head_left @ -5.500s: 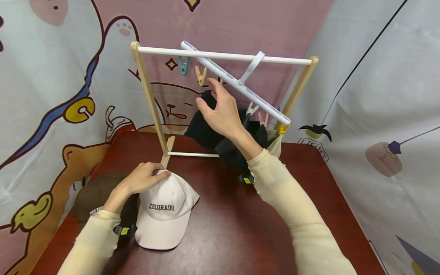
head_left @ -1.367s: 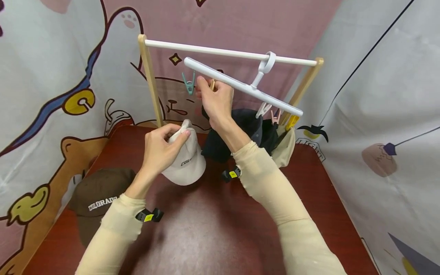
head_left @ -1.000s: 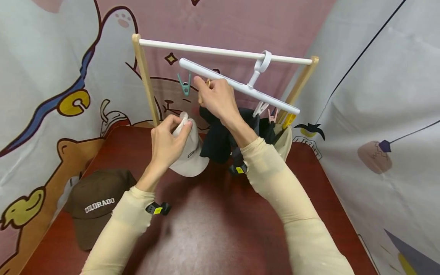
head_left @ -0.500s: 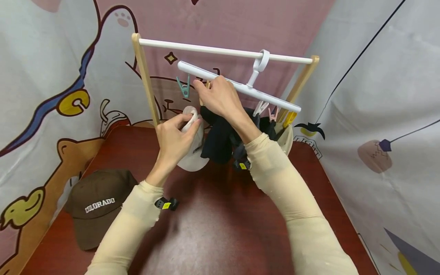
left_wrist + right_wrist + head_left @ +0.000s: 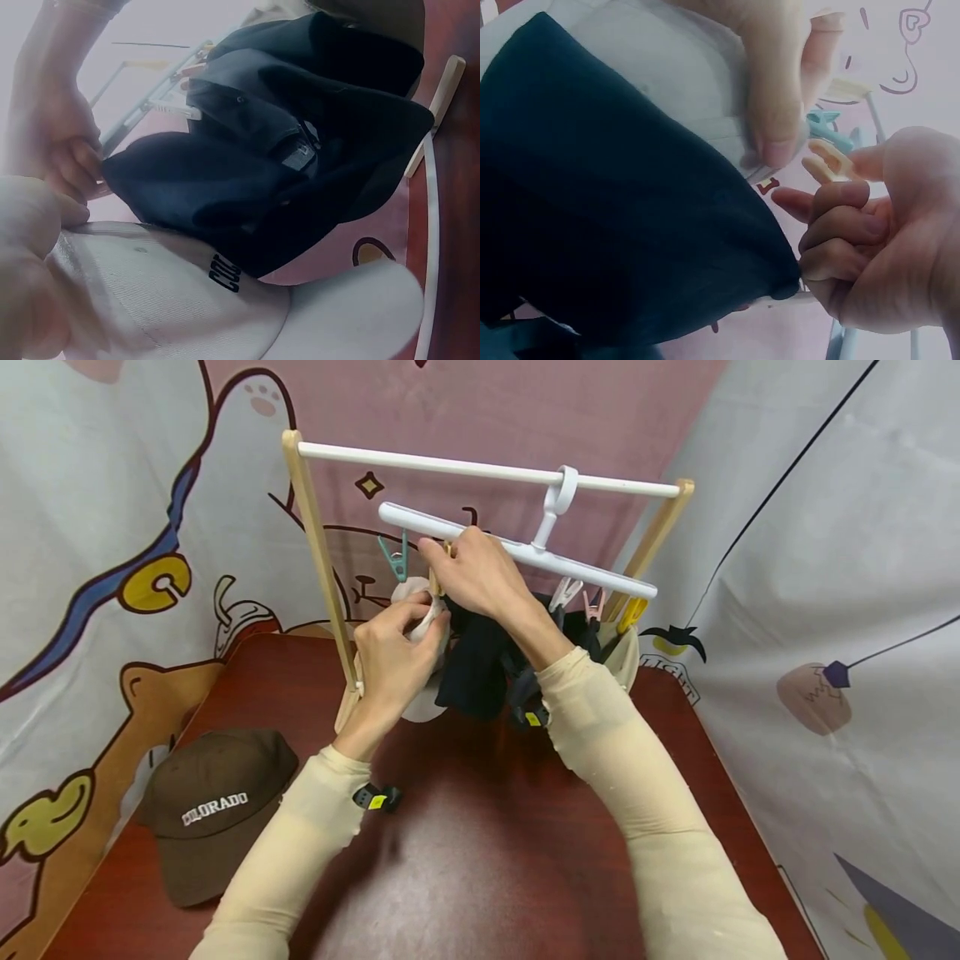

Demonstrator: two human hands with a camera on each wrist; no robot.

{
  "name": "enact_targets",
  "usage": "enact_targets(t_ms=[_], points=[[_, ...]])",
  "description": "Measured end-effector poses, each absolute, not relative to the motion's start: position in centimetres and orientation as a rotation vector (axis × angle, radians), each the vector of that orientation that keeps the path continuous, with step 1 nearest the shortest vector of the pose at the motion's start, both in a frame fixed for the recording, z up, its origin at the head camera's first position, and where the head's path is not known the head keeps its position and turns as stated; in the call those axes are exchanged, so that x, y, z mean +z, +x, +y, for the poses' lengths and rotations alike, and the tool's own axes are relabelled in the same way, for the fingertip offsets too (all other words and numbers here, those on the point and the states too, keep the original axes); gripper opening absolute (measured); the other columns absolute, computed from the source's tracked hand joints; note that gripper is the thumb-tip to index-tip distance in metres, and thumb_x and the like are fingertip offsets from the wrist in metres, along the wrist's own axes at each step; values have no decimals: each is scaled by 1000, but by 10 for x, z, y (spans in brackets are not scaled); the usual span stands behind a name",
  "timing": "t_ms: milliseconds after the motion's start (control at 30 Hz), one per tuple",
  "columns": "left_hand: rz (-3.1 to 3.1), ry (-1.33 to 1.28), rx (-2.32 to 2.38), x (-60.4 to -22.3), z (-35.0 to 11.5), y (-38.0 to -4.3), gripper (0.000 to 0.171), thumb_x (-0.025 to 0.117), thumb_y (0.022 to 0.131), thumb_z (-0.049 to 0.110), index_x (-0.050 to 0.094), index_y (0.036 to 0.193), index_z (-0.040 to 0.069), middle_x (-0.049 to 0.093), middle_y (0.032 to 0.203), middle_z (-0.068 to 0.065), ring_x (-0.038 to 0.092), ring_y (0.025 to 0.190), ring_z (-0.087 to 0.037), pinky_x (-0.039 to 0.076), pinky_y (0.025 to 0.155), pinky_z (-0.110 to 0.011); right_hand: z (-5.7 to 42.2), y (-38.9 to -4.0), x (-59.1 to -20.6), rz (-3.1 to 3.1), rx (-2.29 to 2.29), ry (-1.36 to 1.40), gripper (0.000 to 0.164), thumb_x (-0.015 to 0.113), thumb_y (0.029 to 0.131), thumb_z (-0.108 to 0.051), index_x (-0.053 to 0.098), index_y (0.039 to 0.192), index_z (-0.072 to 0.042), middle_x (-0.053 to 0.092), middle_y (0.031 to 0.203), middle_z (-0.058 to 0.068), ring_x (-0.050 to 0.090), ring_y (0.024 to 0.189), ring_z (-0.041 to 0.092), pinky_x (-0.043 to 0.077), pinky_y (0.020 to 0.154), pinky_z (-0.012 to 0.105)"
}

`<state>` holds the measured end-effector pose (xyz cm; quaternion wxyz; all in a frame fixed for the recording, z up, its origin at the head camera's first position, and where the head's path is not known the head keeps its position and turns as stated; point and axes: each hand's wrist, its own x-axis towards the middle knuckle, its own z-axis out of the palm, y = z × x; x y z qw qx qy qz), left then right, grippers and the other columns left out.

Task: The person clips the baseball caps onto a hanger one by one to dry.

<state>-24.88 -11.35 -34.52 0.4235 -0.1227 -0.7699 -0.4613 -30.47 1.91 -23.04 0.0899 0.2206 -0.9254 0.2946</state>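
My left hand [image 5: 397, 652] pinches the back edge of a white cap [image 5: 165, 285] lettered "COLORADO", with its visor hanging down. My right hand [image 5: 483, 572] pinches a beige clothespin [image 5: 829, 159] under the left half of a white hanger [image 5: 592, 573]. The cap's pinched edge is close below the clothespin; whether the clothespin's tips touch it, I cannot tell. Right of the white cap hangs a dark navy cap [image 5: 472, 668], partly behind my right hand. A teal clothespin [image 5: 396, 558] dangles free at the hanger's left end.
A brown COLORADO cap [image 5: 217, 810] lies at left on the red-brown table [image 5: 480, 860]. The hanger hooks onto a rack's white rail [image 5: 450, 463]. White [image 5: 564, 594], pink [image 5: 594, 605] and yellow [image 5: 632, 614] clothespins carry hanging caps, including a beige one [image 5: 621, 660].
Since the oldest frame, my left hand has lifted the white cap off the table, and my right hand has grasped the beige clothespin. Lately the cap has risen rightward to the clothespin.
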Motion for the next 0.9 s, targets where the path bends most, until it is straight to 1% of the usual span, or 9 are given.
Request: enact_targets(t_ms=[100, 267, 400, 533, 667, 900], points=[[-1928, -294, -1140, -344, -112, -248, 18, 86, 98, 16, 89, 101, -1, 88, 117, -15, 87, 104, -34, 69, 85, -50, 19, -307, -234, -2728, 883, 668, 65, 51, 117, -41, 54, 57, -14, 36, 55, -7, 37, 52, 12, 28, 54, 27], [-1940, -264, -1133, -340, -109, -250, 18, 87, 98, 18, 90, 101, 0, 88, 113, -13, 86, 97, -34, 68, 83, -50, 18, -309, -237, -2711, 891, 651, 66, 50, 117, -40, 54, 56, -14, 37, 55, -8, 39, 52, 13, 28, 54, 27], [-1964, -248, -1106, -336, -109, -253, 18, 87, 96, 18, 89, 97, 1, 88, 99, -14, 85, 88, -36, 65, 78, -52, 17, -310, -238, -2715, 889, 638, 66, 50, 117, -40, 58, 57, -15, 40, 55, -8, 43, 54, 14, 30, 55, 27], [-1986, -241, -1074, -333, -108, -255, 19, 86, 97, 19, 87, 93, 0, 87, 90, -14, 83, 83, -39, 63, 75, -55, 17, -310, -239, -2726, 890, 641, 66, 50, 117, -40, 55, 56, -15, 39, 55, -8, 41, 53, 13, 30, 55, 27], [-2000, -237, -1072, -330, -108, -256, 20, 86, 97, 20, 87, 92, 0, 87, 91, -14, 83, 83, -41, 62, 75, -56, 17, -310, -240, -2716, 896, 653, 67, 51, 117, -40, 48, 56, -14, 34, 55, -7, 36, 51, 13, 27, 53, 27], [-2040, -244, -1094, -325, -108, -255, 19, 85, 98, 18, 85, 93, 0, 88, 99, -14, 84, 88, -38, 62, 80, -56, 19, -310, -244, -2722, 930, 645, 67, 54, 117, -42, 45, 56, -13, 32, 55, -7, 31, 48, 11, 24, 50, 26]])
